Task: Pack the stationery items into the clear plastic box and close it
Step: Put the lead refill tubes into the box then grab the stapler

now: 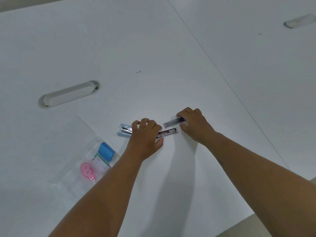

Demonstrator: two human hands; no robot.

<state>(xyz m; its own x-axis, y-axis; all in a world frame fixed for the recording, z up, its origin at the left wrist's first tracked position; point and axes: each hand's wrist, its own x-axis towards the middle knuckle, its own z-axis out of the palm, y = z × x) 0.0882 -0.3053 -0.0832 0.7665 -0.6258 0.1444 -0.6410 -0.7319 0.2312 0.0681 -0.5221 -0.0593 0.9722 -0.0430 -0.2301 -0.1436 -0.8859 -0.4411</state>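
Observation:
The clear plastic box [71, 183] lies open at the lower left, its lid [68, 134] flat behind it. Inside it sit a blue eraser [106, 151], a small white packet [100, 163] and a pink correction tape [87, 171]. My left hand [145, 135] rests on the table over a light blue stapler [124, 130], its thumb and fingers pinching the end of a black lead case [168, 131]. My right hand [193, 124] grips the purple end of a clear lead case [171, 122] just behind it.
A white oval cable grommet [68, 94] is set into the white table [153, 48] at the left, another grommet [299, 21] at the far right. A seam [222, 74] between tabletops runs diagonally on the right.

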